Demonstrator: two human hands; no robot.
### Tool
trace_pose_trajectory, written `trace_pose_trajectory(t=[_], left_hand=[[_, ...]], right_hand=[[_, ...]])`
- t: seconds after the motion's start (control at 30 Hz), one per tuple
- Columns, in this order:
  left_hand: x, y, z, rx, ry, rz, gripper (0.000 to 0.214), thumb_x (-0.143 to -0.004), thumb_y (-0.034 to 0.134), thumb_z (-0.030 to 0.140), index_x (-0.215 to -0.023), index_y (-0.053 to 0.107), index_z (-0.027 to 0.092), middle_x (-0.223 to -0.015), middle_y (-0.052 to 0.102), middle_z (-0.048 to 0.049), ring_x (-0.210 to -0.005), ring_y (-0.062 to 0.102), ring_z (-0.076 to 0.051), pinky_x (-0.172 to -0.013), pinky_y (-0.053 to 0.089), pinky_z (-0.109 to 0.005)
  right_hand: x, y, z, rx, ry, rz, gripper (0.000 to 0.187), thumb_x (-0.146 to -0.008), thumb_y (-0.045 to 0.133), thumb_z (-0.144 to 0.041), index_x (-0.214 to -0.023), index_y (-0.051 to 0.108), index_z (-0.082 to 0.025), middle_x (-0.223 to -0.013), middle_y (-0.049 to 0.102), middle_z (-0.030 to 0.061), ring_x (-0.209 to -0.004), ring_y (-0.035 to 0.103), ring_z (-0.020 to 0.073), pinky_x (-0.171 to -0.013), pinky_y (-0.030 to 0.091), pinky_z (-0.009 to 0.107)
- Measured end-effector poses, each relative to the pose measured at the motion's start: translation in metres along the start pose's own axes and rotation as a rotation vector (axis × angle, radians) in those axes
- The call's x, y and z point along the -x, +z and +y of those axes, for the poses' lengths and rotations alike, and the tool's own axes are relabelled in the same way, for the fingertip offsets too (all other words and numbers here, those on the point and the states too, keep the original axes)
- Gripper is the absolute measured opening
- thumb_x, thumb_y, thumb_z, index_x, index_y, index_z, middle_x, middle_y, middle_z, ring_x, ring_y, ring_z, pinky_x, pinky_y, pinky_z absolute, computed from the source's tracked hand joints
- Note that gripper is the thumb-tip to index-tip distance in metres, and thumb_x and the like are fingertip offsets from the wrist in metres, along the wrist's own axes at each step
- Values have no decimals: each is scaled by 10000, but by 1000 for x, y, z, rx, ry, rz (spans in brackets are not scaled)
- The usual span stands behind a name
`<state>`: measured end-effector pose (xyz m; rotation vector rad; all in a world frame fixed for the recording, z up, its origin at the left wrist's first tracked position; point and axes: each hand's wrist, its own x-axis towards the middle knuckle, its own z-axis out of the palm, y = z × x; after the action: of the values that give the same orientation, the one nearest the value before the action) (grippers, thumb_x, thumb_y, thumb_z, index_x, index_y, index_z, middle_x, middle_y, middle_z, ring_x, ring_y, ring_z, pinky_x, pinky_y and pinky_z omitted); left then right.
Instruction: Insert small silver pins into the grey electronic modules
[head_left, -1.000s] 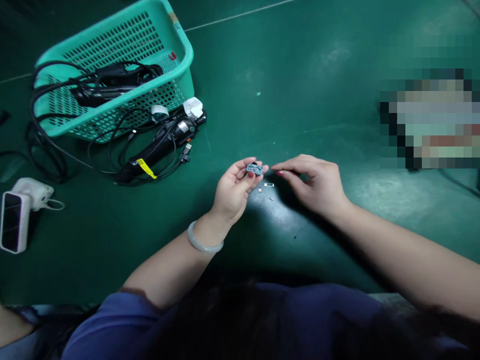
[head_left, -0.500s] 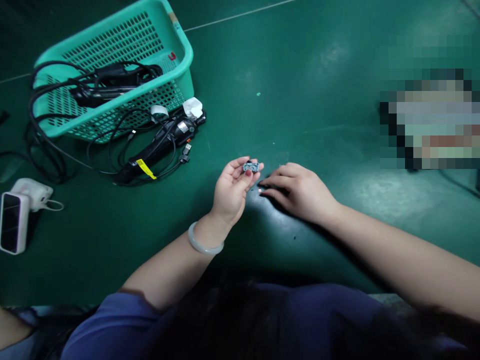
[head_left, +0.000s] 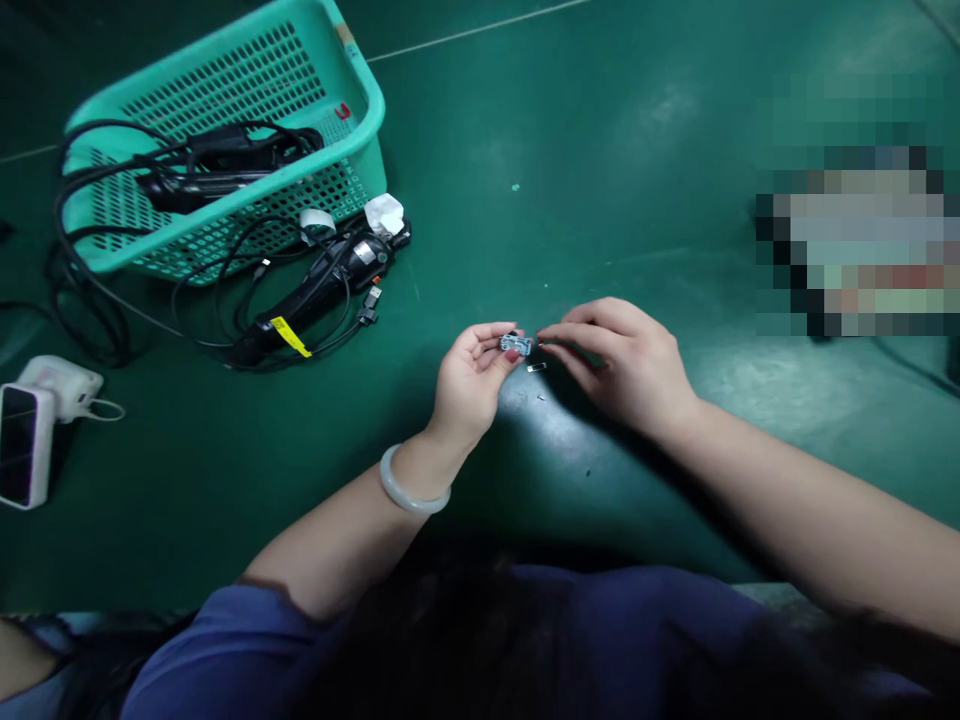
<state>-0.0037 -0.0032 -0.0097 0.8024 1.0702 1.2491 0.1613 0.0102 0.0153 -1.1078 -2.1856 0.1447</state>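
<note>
Green desk spreads under both hands, with a plastic basket and a black handheld device off to the left of the left fingers and farther out. The left hand pinches a small grey part between thumb and fingers, its detailed face showing. Just right of it, the right hand has its thumb and finger tips drawn close together; whether they grip anything is too small to tell. Near those tips, on the closer side, a pale strip lies loose, with a tiny bit just past it. For such fine handling, a steady left pinch at the part's edges, leaving its face free, should serve best; the right fingertips should approach slowly and press lightly, clear of the loose pieces so none gets swept away.
</note>
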Motion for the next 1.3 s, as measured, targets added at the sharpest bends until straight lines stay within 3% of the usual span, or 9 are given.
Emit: trace_pose_trajectory(t=[0.2,0.37,0.5,0.67,0.73,0.87,1.0,1.1,1.3], left_hand=[[2,1,3,-43,-19,-57,249,-675,741,140,-898,633,169,-885,696,-23,-852,665,-120,-847,522,-292],[4,2,4,-12,-68,-91,248,-662,745,116,-883,643,162,-847,699,-12,-817,671,-110,-834,526,-281],[4,2,6,72,-134,-110,234,-673,740,115,-881,643,162,-809,694,-1,-777,668,-96,-808,528,-259],[2,1,16,264,-267,-68,123,-791,620,106,-900,627,163,-869,689,-5,-833,684,-97,-827,524,-240],[1,1,19,328,-273,-22,130,-820,565,79,-902,620,163,-907,684,-3,-881,684,-94,-856,511,-225],[1,1,21,362,-249,28,168,-822,538,50,-921,604,170,-943,673,4,-961,673,-104,-910,487,-234],[3,2,16,285,-208,10,169,-790,609,93,-935,586,174,-947,674,-2,-982,668,-132,-938,479,-287],[4,3,13,217,-175,-17,239,-732,699,151,-940,585,176,-916,674,-3,-942,675,-139,-908,491,-293],[4,2,7,115,-149,-91,367,-646,788,263,-964,632,172,-881,682,-15,-853,667,-115,-834,509,-259]], right_hand=[[-1,1,1,7,-82,-51,181,-888,525,-186,-909,703,-211,-818,666,57,-718,565,166,-652,489,313],[-1,0,-3,-25,-83,-10,210,-879,520,-152,-864,717,-223,-785,671,45,-706,581,155,-632,496,296],[-1,-1,-5,-128,-1,12,186,-867,557,-172,-878,725,-252,-801,697,32,-726,623,159,-659,524,306],[-1,-7,-2,-224,161,26,144,-865,581,-224,-910,715,-250,-856,725,33,-785,655,175,-739,534,334],[-1,-10,-1,-246,147,-82,107,-851,606,-242,-853,712,-227,-831,724,34,-785,653,173,-757,526,324],[3,-8,0,-223,92,-432,147,-798,672,-318,-864,698,-190,-847,708,50,-830,646,198,-767,509,324],[7,-2,1,-125,42,-575,136,-860,572,-244,-811,681,-181,-803,677,53,-777,629,191,-721,491,315],[6,-3,1,-155,30,-518,185,-881,505,-200,-784,659,-169,-789,670,64,-752,621,186,-709,493,314],[0,-14,-4,-289,157,-111,147,-880,523,-197,-788,632,-227,-802,690,49,-759,639,175,-723,515,321]])
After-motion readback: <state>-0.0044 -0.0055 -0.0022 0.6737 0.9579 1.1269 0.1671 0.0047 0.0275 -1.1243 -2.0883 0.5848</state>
